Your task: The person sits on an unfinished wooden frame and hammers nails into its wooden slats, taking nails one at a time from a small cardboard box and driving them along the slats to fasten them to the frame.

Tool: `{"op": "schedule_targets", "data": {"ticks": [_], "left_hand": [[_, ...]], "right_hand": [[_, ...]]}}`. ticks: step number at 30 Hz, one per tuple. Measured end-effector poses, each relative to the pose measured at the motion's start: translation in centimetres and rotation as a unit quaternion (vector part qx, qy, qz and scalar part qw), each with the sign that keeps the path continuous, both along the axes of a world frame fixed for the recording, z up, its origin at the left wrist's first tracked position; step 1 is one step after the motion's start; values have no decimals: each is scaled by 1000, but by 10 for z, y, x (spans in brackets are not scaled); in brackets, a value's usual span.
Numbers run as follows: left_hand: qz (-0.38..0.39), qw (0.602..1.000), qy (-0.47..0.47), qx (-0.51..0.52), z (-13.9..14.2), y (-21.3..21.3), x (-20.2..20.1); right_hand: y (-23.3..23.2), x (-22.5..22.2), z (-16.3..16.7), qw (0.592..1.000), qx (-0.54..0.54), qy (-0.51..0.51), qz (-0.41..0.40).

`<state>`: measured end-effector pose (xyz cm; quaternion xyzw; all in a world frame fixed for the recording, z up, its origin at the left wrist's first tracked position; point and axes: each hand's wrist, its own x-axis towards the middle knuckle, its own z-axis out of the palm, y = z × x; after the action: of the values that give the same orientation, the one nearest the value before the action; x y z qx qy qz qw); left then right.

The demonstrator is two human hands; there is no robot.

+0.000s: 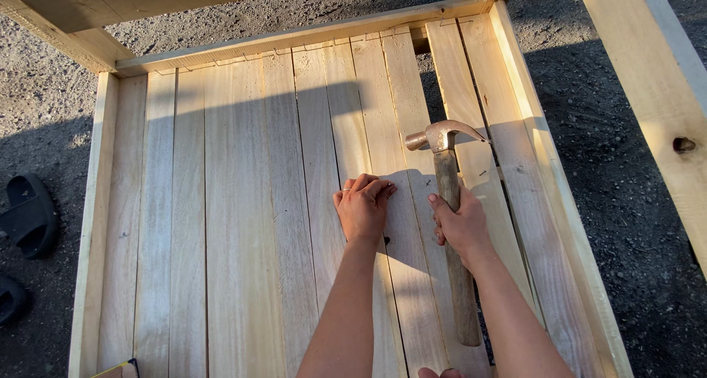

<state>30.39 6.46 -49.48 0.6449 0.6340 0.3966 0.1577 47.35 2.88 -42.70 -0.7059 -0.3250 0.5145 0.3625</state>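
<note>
A claw hammer [444, 146] with a rusty head and a long wooden handle lies along the pale wooden planks [243, 223] of a framed panel. My right hand [460, 223] is closed around the upper part of its handle, just below the head. My left hand [362, 205] rests on a plank right beside it, fingers curled together with the tips pressed to the wood; whether they pinch something small is hidden.
A wooden frame rail [549, 172] borders the planks on the right, another [92, 223] on the left. Thick beams [655, 83] cross above at the right and top left. Dark gravel ground [633, 223] surrounds the panel. Two black sandals [28, 214] lie at the left.
</note>
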Motion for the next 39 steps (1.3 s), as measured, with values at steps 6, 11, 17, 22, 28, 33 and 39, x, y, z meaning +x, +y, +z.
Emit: {"op": "schedule_targets", "data": {"ticks": [6, 11, 17, 22, 28, 33, 39], "left_hand": [[-3, 1000, -2, 11, -3, -1, 1], [3, 1000, -12, 25, 0, 0, 1], [6, 1000, 11, 24, 1, 2, 0], [6, 1000, 8, 14, -2, 1, -1], [1, 999, -6, -38, 11, 0, -1], [-16, 994, -103, -41, 20, -1, -11], [20, 977, -206, 46, 17, 2, -13]], "right_hand": [[-18, 25, 36, 982, 44, -139, 118], [-25, 29, 59, 908, 54, -360, 207], [-41, 9, 48, 902, 2, -367, 228], [-44, 13, 45, 919, -28, -338, 200], [-41, 3, 47, 917, -7, -348, 195], [-42, 9, 54, 935, 36, -315, 158], [-43, 12, 45, 937, 77, -300, 163]]}}
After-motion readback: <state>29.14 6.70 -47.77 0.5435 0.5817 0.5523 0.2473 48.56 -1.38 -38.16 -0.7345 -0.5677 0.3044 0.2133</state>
